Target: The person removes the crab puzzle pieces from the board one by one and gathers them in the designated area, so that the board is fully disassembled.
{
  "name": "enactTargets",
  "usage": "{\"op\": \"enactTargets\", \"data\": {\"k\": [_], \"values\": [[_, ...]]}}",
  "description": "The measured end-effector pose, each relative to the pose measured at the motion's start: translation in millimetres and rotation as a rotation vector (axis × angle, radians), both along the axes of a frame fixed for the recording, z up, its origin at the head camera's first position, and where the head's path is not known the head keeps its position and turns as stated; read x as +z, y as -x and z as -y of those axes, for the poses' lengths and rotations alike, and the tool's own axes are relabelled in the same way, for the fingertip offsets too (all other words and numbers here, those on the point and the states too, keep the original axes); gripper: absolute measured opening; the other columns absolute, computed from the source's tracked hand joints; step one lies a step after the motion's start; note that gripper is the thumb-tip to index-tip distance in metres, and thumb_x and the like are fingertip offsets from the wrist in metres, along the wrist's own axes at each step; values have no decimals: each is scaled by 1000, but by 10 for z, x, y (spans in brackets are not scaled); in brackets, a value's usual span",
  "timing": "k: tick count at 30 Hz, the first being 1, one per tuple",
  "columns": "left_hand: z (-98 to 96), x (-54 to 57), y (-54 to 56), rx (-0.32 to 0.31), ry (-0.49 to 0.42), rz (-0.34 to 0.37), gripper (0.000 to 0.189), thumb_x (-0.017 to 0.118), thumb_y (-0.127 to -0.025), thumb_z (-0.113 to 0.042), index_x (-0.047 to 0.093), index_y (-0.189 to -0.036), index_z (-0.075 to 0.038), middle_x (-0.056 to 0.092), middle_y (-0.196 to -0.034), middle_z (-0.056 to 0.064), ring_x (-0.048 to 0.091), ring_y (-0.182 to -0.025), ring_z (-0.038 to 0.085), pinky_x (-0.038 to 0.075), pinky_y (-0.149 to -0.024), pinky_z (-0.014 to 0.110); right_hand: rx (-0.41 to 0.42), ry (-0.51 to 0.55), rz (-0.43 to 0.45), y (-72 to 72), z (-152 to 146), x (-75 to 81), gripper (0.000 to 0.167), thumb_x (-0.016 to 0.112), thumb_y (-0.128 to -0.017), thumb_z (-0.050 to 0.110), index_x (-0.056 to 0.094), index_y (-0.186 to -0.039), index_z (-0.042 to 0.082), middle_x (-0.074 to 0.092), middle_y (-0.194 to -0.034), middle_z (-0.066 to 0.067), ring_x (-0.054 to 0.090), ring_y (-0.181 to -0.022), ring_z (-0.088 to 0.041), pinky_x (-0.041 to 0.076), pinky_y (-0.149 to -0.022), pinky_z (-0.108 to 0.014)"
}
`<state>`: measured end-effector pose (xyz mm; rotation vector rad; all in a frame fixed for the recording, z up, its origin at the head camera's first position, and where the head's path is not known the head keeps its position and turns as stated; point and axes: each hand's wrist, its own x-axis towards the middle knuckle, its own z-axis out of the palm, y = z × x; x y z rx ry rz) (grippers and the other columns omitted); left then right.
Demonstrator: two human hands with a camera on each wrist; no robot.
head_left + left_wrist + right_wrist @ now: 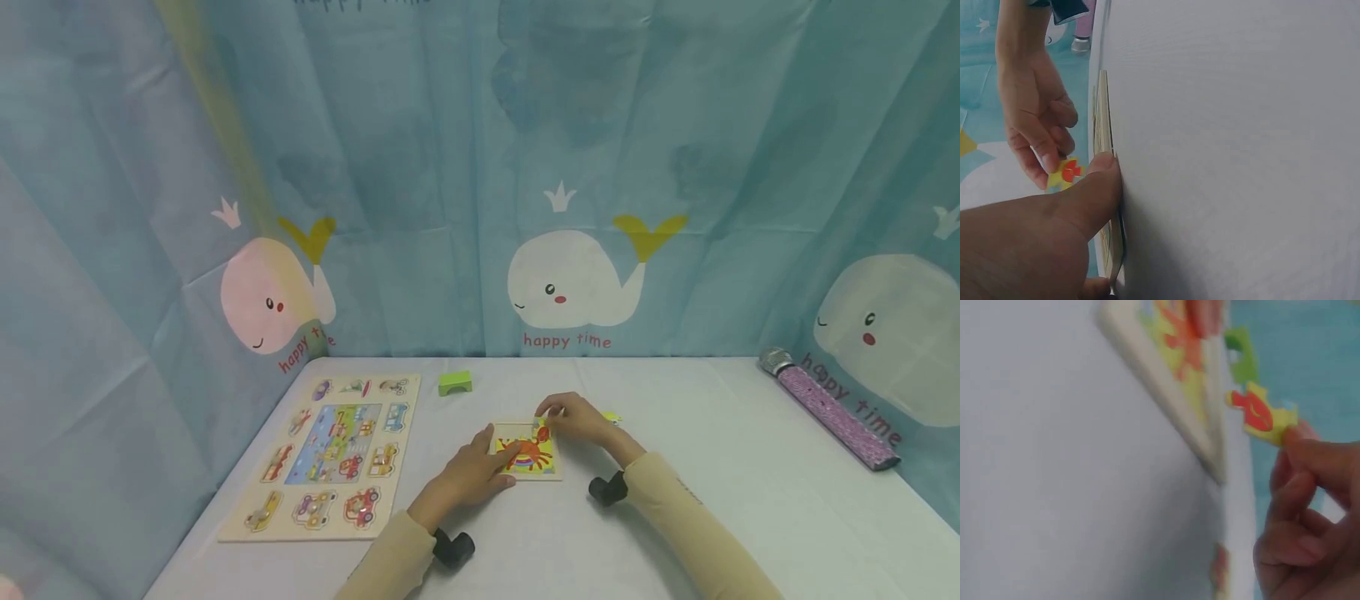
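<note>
Curtain: blue cloth [420, 283] along the left side and across the back, printed with whales, crowns and the words "happy time".
Bench: white top [697, 417], its far edge against the curtain.
Board: a large pale puzzle [242, 532] at the left, lying flat, vehicle pieces set around three sides of a street picture in its middle.
Block: green, arch-shaped [455, 383], near the board's far right corner.
Left hand: [471, 473] at the frame's left side, fingers extended and parted from the thumb; the index finger lies over the crab picture, and the thumb rests against the near edge.
Left mount: black [453, 550], at the wrist, just beyond a beige sleeve [393, 557].
Frame: small, square, pale wood [540, 478], flat on the bench between the hands; it holds a red crab [528, 455] with a rainbow patch on yellow, and bare wood shows along its far side.
Piece: yellow with a red claw [1263, 419], held up over the frame's far right corner.
Right hand: [573, 417] thumb and fingertips pinching the piece by one edge, the other fingers curled.
Right mount: black [607, 489], under the right wrist.
Loose piece: yellow-green [612, 417], on the bench just behind the right wrist, mostly hidden; its picture cannot be told.
Microphone: pink, glittery handle [836, 415], lying slantwise at the far right, silver head toward the curtain.
</note>
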<state>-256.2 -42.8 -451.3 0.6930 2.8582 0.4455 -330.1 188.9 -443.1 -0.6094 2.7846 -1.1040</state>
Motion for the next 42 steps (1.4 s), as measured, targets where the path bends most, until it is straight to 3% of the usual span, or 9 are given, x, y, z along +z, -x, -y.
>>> {"op": "enactTargets", "data": {"k": [6, 10, 13, 17, 20, 26, 33, 42], "values": [[-7, -22, 3, 5, 2, 4, 57, 54, -87, -49, 34, -140, -40, 18, -153, 15, 32, -133, 41, 35, -102, 56, -266, 120, 175, 66, -201, 94, 16, 61, -88, 21, 68, -101, 14, 65, -96, -3, 50, -66, -16, 44, -55, -26], [-8, -21, -3, 6, 1, -5, 57, 55, -87, -47, 35, -140, -39, 18, -153, 14, 30, -134, 39, 34, -104, 54, -343, 182, 224, 76, -444, 139, 27, 59, -90, 27, 66, -110, 9, 63, -101, -6, 42, -57, -13, 40, -54, -27], [-3, -17, -1, -2, 4, -11, 57, 54, -88, -47, 35, -140, -38, 18, -153, 15, 30, -135, 39, 33, -104, 53, -371, 203, 251, 53, -665, 156, 33, 56, -92, 28, 63, -116, 6, 59, -108, -9, 49, -70, -17, 44, -61, -29], [4, -11, 6, -20, 6, -6, 57, 52, -89, -47, 33, -141, -37, 17, -153, 17, 30, -134, 41, 33, -104, 53, -431, 190, 288, 2, -977, 182, 36, 53, -93, 28, 60, -120, 4, 52, -90, -6, 46, -84, -20, 43, -67, -30], [8, -8, 13, -31, 0, 11, 58, 51, -89, -46, 31, -142, -37, 16, -153, 18, 31, -133, 43, 33, -103, 54, -483, 181, 314, -33, -1184, 196, 36, 52, -94, 25, 58, -122, 2, 40, -74, 0, 39, -70, -15, 37, -61, -27], [8, -11, -4, -22, -3, 20, 57, 51, -90, -44, 31, -142, -35, 14, -153, 17, 27, -136, 40, 29, -107, 53, -537, 144, 360, -52, -1405, 121, 34, 54, -91, 18, 59, -119, -1, 49, -70, 4, 35, -53, -10, 35, -52, -25], [18, -6, -18, -23, -23, 31, 57, 51, -90, -43, 31, -143, -34, 13, -154, 17, 24, -137, 40, 28, -107, 54, -631, 45, 355, 3, -1376, 15, 31, 59, -89, 19, 63, -113, 0, 54, -85, -4, 39, -63, -14, 35, -55, -26], [57, 3, -47, -41, -31, 42, 48, 46, -96, -31, 34, -142, -33, 13, -154, 17, 22, -139, 38, 25, -110, 51, -606, 1, 251, 20, -1287, -36, 30, 59, -89, 19, 62, -107, -5, 59, -110, -21, 53, -96, -30, 45, -73, -35]]}}
